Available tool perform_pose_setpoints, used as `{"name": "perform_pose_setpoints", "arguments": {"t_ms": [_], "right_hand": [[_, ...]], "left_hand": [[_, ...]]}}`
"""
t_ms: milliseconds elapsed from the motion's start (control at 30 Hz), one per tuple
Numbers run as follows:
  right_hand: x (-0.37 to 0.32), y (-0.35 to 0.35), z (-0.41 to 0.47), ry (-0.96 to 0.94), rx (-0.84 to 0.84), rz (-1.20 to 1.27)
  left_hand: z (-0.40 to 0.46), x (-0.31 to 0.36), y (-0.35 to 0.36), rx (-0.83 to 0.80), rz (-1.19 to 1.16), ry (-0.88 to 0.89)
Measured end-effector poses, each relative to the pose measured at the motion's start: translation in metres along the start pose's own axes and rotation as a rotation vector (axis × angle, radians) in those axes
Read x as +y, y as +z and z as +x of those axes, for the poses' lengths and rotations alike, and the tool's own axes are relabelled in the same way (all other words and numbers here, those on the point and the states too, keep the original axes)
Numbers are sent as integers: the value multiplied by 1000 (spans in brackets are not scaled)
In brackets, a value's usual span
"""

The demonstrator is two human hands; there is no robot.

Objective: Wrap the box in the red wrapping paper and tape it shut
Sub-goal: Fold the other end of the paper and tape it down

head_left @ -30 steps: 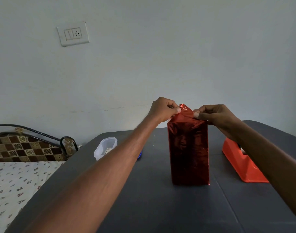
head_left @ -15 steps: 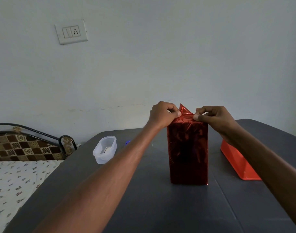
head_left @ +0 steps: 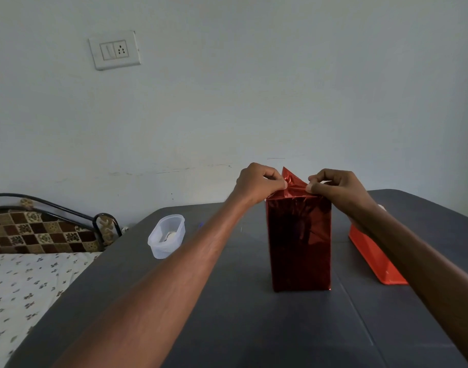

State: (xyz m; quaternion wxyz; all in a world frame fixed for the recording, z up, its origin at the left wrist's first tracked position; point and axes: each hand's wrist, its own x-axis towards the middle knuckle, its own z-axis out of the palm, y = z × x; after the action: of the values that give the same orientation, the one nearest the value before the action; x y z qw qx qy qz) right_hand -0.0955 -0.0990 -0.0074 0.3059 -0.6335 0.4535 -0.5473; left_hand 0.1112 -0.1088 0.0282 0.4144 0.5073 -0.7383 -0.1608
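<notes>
Upright, the box (head_left: 298, 243) stands long axis vertical; left hand (head_left: 256, 183) at nine o'clock and right hand (head_left: 334, 187) at three pinch the red wrapping paper (head_left: 294, 183) flap on top

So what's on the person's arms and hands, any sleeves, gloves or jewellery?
Nothing that shows. Both forearms are bare right to the frame's bottom edge, no sleeve in view. The left hand and right hand wear no gloves; no watch, bracelet or ring is visible.

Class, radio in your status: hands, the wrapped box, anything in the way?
Left hand and right hand pinch the red wrapping paper atop the upright box. Top flap unfolded, no tape visible. Nothing blocking.
</notes>
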Motion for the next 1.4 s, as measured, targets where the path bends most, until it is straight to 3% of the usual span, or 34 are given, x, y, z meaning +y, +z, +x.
{"name": "perform_pose_setpoints", "arguments": {"t_ms": [233, 900, 1133, 1300, 1400], "right_hand": [[6, 1, -5, -10, 23, 25], [12, 7, -11, -149, 57, -32], [13, 7, -10, -128, 71, -41], [14, 8, -10, -120, 66, -38], [13, 7, -12, -125, 71, -22]], "left_hand": [[-10, 1, 9, 93, -115, 2], [-17, 1, 6, 28, -265, -46], [-11, 7, 7, 92, -89, -41], [-13, 26, 4, 199, 182, 175], [-31, 33, 16, 93, 342, 257]]}}
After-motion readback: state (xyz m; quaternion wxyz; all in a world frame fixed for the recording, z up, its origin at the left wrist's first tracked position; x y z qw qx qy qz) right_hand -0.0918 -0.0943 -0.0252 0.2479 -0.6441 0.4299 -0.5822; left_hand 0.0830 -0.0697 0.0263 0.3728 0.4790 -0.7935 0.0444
